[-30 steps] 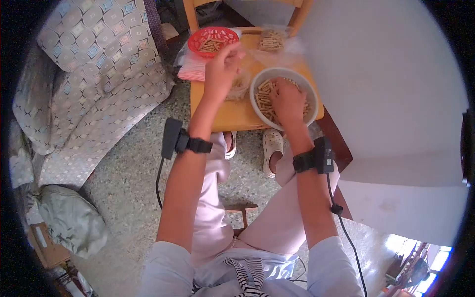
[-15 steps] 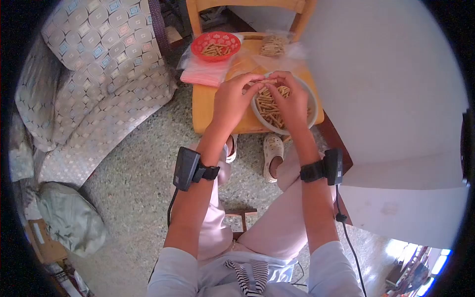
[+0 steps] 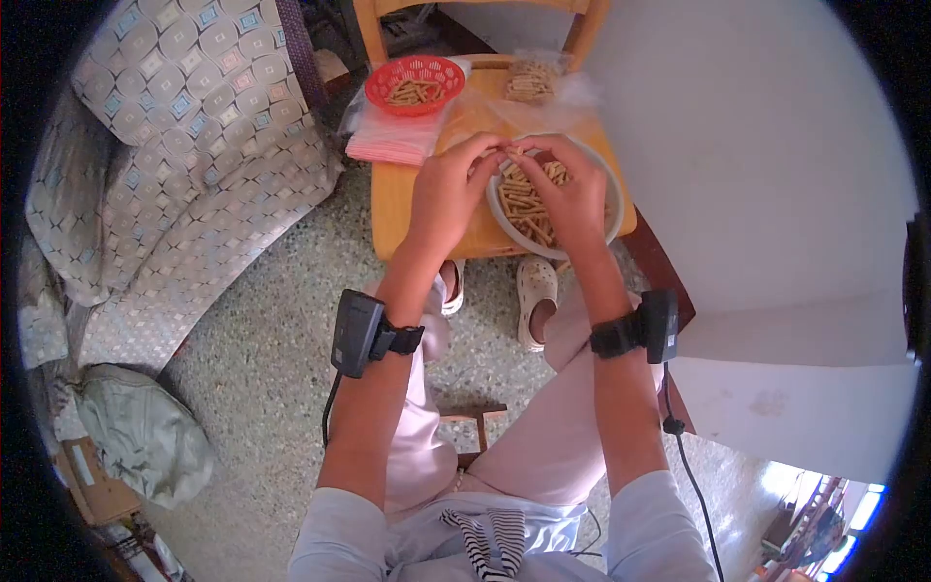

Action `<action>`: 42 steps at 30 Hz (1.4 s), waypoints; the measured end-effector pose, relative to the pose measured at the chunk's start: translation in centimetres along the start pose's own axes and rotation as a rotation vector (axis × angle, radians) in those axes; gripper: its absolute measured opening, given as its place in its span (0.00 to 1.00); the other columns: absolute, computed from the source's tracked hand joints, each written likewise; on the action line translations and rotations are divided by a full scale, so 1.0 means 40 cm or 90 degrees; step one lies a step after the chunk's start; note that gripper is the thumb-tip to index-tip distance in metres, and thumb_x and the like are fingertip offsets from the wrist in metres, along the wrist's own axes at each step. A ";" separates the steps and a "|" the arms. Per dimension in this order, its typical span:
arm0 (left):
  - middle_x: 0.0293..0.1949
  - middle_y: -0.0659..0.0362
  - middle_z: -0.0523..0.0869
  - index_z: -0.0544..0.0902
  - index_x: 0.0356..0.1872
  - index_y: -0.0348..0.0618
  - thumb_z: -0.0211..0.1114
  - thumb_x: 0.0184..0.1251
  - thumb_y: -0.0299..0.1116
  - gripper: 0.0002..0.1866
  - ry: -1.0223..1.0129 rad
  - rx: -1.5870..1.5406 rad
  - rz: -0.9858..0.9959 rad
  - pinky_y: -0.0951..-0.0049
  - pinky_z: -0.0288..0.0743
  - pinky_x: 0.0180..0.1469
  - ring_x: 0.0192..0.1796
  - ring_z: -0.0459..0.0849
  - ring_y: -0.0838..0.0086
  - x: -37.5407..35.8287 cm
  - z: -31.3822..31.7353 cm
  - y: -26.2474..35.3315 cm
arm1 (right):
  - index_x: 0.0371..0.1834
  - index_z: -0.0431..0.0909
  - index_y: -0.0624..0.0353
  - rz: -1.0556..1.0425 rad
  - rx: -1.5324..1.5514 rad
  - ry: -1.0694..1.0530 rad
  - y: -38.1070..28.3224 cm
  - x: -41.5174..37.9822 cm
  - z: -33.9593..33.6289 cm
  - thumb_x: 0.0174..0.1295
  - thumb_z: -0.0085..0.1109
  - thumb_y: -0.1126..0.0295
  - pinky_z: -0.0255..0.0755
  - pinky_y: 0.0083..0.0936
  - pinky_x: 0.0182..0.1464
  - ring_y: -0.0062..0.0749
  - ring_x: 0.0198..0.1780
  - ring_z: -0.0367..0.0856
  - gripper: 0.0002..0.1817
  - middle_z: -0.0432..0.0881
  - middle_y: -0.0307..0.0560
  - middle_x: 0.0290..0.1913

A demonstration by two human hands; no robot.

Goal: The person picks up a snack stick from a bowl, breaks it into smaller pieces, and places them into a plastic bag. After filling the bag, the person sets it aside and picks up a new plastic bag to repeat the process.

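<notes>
The right hand (image 3: pixel 574 186) has lifted out of the pale bowl (image 3: pixel 616 215) to meet the left hand (image 3: pixel 447 189), so handling is now two-handed; both grips are pinched nearly closed on a short stick (image 3: pixel 517 151) above the bowl's far side; a red basket (image 3: pixel 376 94), pink stack (image 3: pixel 390 147) and bagged sticks (image 3: pixel 530 84) sit farther back on the chair (image 3: pixel 393 213); the hands partly hide the bowl.

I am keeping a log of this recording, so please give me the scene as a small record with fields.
Left hand: pinches a small tan piece
Right hand: pinches the same piece, close to the left hand
Bowl: pale, on the wooden chair, holds many tan sticks
Red basket: far left of seat, some sticks inside
Plastic stack: pinkish, in front of basket
Clear bag: far right of seat, sticks inside
Unclear: the piece's full shape, partly hidden
</notes>
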State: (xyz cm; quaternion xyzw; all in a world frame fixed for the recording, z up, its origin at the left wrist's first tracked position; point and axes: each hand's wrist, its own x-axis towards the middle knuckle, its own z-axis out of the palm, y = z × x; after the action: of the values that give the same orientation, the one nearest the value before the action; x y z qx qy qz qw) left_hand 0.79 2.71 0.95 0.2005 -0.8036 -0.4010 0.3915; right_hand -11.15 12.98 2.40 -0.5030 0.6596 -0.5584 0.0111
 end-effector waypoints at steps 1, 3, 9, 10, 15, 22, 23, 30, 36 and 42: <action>0.37 0.51 0.88 0.83 0.47 0.43 0.64 0.66 0.31 0.10 0.000 0.002 0.006 0.68 0.79 0.37 0.37 0.89 0.62 0.001 -0.001 -0.001 | 0.39 0.85 0.58 -0.013 -0.016 0.001 0.000 0.001 0.002 0.57 0.69 0.68 0.76 0.28 0.38 0.34 0.33 0.84 0.09 0.86 0.45 0.38; 0.37 0.51 0.88 0.83 0.48 0.43 0.64 0.66 0.31 0.11 -0.001 0.004 0.012 0.67 0.79 0.37 0.37 0.89 0.62 0.004 -0.002 -0.007 | 0.39 0.85 0.58 -0.025 -0.031 0.002 -0.001 0.000 0.004 0.57 0.69 0.68 0.76 0.28 0.38 0.34 0.32 0.84 0.09 0.86 0.45 0.37; 0.37 0.51 0.88 0.84 0.45 0.43 0.66 0.64 0.30 0.10 0.003 0.015 0.024 0.69 0.78 0.36 0.34 0.88 0.64 0.009 -0.011 -0.004 | 0.36 0.83 0.61 -0.045 -0.047 0.024 0.003 -0.004 0.009 0.58 0.69 0.66 0.76 0.30 0.36 0.36 0.32 0.84 0.10 0.84 0.48 0.34; 0.36 0.53 0.88 0.85 0.45 0.43 0.67 0.63 0.30 0.10 0.000 -0.010 -0.003 0.71 0.77 0.35 0.31 0.86 0.68 0.010 -0.014 0.000 | 0.36 0.81 0.61 -0.013 -0.042 0.026 0.002 -0.004 0.009 0.59 0.68 0.66 0.76 0.30 0.37 0.36 0.32 0.84 0.10 0.84 0.48 0.34; 0.40 0.62 0.88 0.86 0.46 0.43 0.68 0.62 0.30 0.11 -0.023 -0.070 -0.039 0.79 0.73 0.37 0.32 0.79 0.81 0.014 -0.034 0.019 | 0.39 0.78 0.62 0.074 0.034 0.028 0.010 0.002 0.012 0.62 0.65 0.66 0.75 0.31 0.39 0.38 0.36 0.84 0.11 0.84 0.50 0.35; 0.35 0.64 0.86 0.87 0.43 0.45 0.70 0.59 0.28 0.11 0.042 -0.145 -0.007 0.81 0.69 0.31 0.28 0.76 0.84 0.013 -0.031 0.030 | 0.41 0.79 0.62 0.051 -0.002 -0.064 0.024 -0.003 0.008 0.65 0.61 0.64 0.74 0.33 0.45 0.42 0.40 0.84 0.12 0.84 0.52 0.39; 0.35 0.64 0.86 0.87 0.43 0.45 0.70 0.59 0.29 0.11 0.038 -0.144 -0.005 0.81 0.70 0.31 0.28 0.76 0.84 0.013 -0.032 0.032 | 0.41 0.79 0.62 0.043 -0.002 -0.076 0.021 -0.003 0.007 0.66 0.60 0.63 0.74 0.34 0.45 0.44 0.41 0.84 0.12 0.84 0.52 0.39; 0.37 0.57 0.87 0.86 0.41 0.43 0.70 0.59 0.34 0.10 0.108 0.086 -0.027 0.67 0.76 0.37 0.35 0.85 0.65 0.013 -0.037 -0.034 | 0.46 0.81 0.57 0.228 -0.202 -0.151 0.059 -0.012 -0.008 0.64 0.61 0.56 0.75 0.38 0.49 0.49 0.44 0.84 0.17 0.85 0.55 0.42; 0.43 0.50 0.87 0.85 0.46 0.46 0.64 0.63 0.33 0.12 0.032 0.364 -0.046 0.59 0.78 0.47 0.44 0.85 0.54 0.003 -0.046 -0.040 | 0.53 0.81 0.44 0.156 -0.586 -0.264 0.149 -0.057 0.010 0.62 0.61 0.54 0.68 0.57 0.58 0.48 0.58 0.78 0.18 0.83 0.48 0.54; 0.41 0.53 0.87 0.85 0.44 0.47 0.63 0.64 0.33 0.10 0.077 0.253 -0.043 0.58 0.77 0.45 0.44 0.84 0.56 0.003 -0.029 -0.066 | 0.61 0.76 0.40 0.155 -0.658 -0.189 0.139 -0.053 0.044 0.55 0.68 0.57 0.64 0.64 0.58 0.45 0.61 0.76 0.27 0.80 0.46 0.56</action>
State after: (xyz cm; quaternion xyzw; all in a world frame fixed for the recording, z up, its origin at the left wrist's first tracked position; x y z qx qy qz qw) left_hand 1.67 0.49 -0.67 0.3245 -0.8349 -0.2345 0.3778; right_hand -12.69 12.40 -3.57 -0.4365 0.8925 -0.0801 -0.0802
